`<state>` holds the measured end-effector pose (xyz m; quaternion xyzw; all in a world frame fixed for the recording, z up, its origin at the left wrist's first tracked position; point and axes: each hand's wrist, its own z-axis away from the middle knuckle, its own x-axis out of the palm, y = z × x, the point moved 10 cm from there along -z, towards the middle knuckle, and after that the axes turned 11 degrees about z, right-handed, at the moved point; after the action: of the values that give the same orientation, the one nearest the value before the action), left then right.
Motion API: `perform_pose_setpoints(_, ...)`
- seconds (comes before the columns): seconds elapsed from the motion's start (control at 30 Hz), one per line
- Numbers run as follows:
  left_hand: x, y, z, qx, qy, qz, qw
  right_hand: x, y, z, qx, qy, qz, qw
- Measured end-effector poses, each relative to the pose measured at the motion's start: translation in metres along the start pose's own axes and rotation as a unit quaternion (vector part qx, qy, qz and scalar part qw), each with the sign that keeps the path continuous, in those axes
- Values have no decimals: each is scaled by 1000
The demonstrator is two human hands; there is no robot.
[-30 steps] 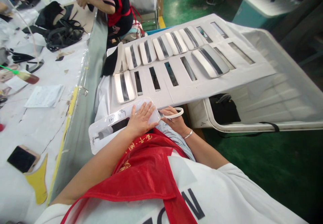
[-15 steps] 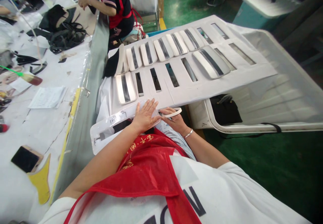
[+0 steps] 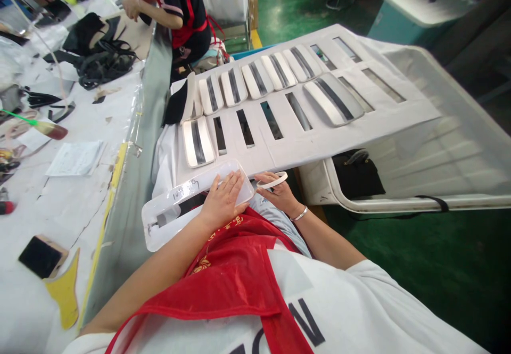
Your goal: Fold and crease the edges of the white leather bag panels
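1. I see the left hand (image 3: 224,197) spread flat, palm down, fingers stretched out on the white template (image 3: 170,197). It isn't gripping the template, only resting on top.
2. The template, long and round-cornered with a slot and some handwriting, lies at the near edge of the slotted board (image 3: 263,154), towards its left end.
3. I have the right hand (image 3: 281,197) just off the board's near edge, fingers curled, with a white loop (image 3: 272,180) against them. What they pinch, and whether any finger passes through the loop, I cannot tell.
4. On the board I count a back row of striped pads, each pale with a dark band. One more striped pad (image 3: 198,142) sits at the board's near-left corner, and a larger pad (image 3: 334,99) lies right of its middle.
5. A black piece (image 3: 176,105) is at the board's far-left corner.
6. Under the board's right side I see a white bin (image 3: 399,203) with a black item (image 3: 357,175) inside.
7. Left of the board, a surface (image 3: 56,199) carries a phone (image 3: 43,256), a yellow piece (image 3: 64,295) and a paper (image 3: 74,158).
8. Beyond the board's far-left corner, a co-worker (image 3: 183,13) sits at that surface.
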<state>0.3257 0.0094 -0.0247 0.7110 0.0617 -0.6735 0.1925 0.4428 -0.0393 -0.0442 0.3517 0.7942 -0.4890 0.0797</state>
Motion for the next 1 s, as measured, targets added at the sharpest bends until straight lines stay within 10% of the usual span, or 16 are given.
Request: perform_pose_setpoints(1.0,-21,16,1,87,82,26,992,13,22,-31,-74,-51,14,996)
